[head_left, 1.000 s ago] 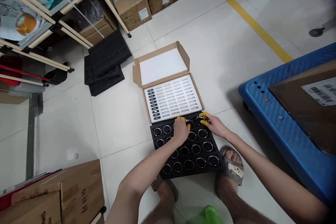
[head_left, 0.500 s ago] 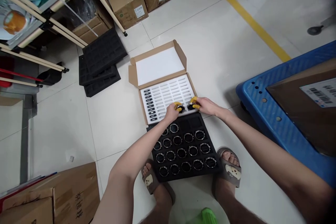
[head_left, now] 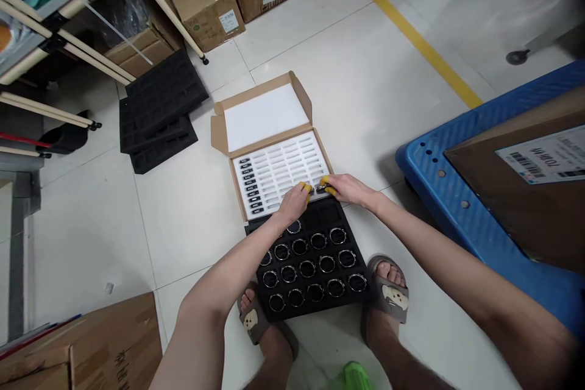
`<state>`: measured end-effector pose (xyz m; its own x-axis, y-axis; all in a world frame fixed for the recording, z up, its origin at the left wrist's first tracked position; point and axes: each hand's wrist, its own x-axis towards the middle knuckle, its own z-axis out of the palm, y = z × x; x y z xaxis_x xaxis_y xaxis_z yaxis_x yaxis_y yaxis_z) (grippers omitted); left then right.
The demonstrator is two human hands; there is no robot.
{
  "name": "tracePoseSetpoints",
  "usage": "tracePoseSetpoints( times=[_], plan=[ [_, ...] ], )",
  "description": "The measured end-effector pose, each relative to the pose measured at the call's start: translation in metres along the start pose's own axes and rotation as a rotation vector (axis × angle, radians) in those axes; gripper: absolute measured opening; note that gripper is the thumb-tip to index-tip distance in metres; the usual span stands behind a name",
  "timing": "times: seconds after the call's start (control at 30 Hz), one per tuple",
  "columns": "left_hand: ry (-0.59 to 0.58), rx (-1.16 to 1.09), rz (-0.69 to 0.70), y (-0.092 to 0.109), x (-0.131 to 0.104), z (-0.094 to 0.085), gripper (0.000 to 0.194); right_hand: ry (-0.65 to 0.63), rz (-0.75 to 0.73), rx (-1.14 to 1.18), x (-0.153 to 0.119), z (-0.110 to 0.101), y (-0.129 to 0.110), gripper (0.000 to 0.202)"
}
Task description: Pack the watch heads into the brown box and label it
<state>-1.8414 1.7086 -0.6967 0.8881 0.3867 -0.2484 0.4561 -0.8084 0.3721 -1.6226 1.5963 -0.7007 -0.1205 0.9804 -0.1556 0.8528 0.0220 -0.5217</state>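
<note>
My left hand, with yellow finger covers, pinches a round watch case that its fingers partly hide. Close beside it, my right hand, also in yellow finger covers, grips another watch case, tilted edge-on. Both hands are over the near edge of an open cardboard box with a white slotted foam insert. Small dark labelled pieces fill the insert's left column. Against the box's near side lies a black foam tray with several round watch cases in its pockets.
Black foam trays are stacked at the left by a shelf rack. To the right stands a blue pallet bearing a carton. Cartons line the back; another carton is at the lower left. My sandalled feet flank the tray.
The whole view has shifted slightly, moving the scene left. My hands have drawn a little closer together, and both watch cases are turned so that less of their faces shows.
</note>
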Motion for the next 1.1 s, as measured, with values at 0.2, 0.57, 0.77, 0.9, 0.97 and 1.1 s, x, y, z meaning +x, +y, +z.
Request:
tracePoseSetpoints(
  times=[0.2,0.57,0.77,0.9,0.97,1.1],
  plan=[
    [-0.038,0.149,0.09,0.0,-0.009,0.005,0.024,-0.046,-0.033,-0.138,-0.004,-0.001,-0.006,0.013],
    [-0.048,0.141,0.042,0.002,-0.005,0.01,0.019,-0.096,-0.06,-0.221,-0.001,-0.001,-0.005,0.008],
    [-0.017,0.062,0.062,-0.005,-0.007,0.018,0.02,-0.09,-0.085,-0.206,-0.003,0.006,-0.006,0.013],
    [-0.013,0.047,0.077,-0.009,-0.008,0.019,0.021,-0.09,-0.075,-0.205,-0.002,0.009,-0.005,0.015],
    [-0.001,0.04,0.074,-0.01,-0.009,0.02,0.022,-0.096,-0.055,-0.212,0.0,0.01,-0.006,0.016],
    [0.023,0.027,0.073,-0.01,-0.01,0.024,0.024,-0.12,-0.027,-0.244,0.002,0.01,-0.011,0.02]
  ],
)
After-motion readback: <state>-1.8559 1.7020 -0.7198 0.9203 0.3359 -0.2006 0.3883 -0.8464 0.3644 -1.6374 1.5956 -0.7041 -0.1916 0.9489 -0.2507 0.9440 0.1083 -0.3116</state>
